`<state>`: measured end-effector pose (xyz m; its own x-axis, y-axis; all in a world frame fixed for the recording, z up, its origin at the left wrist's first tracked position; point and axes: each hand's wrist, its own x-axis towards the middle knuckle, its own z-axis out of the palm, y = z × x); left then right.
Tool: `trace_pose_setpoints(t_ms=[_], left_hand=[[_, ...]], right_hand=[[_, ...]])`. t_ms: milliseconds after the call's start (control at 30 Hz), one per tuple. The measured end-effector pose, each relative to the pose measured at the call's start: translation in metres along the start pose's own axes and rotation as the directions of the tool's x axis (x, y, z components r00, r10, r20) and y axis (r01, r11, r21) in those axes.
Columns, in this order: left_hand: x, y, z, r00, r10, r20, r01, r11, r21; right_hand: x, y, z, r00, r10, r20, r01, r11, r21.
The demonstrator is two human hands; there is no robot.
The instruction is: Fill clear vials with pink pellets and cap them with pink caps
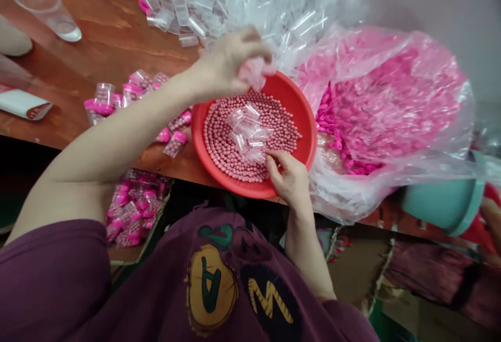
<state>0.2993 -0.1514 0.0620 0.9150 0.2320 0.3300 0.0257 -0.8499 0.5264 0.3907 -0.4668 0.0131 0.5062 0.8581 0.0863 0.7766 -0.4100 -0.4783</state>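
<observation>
A red bowl (309, 138) holds many small pink beads (223, 154), with several clear plastic tubes (250, 130) lying on top of them. Over the bowl's far rim, my left hand (238, 62) is closed around a pale pink translucent bundle (253, 73); motion blur hides what it is made of. At the near right side of the bowl is my right hand (289, 177), thumb and forefinger pinched at the end of a clear plastic tube on the beads.
Left of the bowl lie bead-filled tubes with pink caps (176, 143); more fill a box (135, 209) below the table edge. Clear tubes (183, 8) are heaped behind. A plastic bag of pink pieces (391, 96) and a teal bucket (442, 203) stand right, near another person's hand (491, 219).
</observation>
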Motion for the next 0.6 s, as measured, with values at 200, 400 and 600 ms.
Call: trace_pose_setpoints(t_ms=[200,400,600], left_hand=[[-0.023,0.062,0.040,0.877,-0.103,0.469,-0.080,0.932,0.354],[0.016,0.100,0.092,0.790,-0.203,0.578,-0.070,0.907,0.414],[0.035,0.097,0.133,0.798,-0.213,0.564,0.074,0.963,0.258]], right_hand=[[0.000,-0.001,0.003,0.998,-0.046,-0.046,0.044,0.998,-0.042],[-0.002,-0.005,0.003,0.999,-0.035,-0.040,0.033,0.997,-0.066],[-0.003,-0.005,0.007,0.995,-0.072,-0.065,0.066,0.994,-0.086]])
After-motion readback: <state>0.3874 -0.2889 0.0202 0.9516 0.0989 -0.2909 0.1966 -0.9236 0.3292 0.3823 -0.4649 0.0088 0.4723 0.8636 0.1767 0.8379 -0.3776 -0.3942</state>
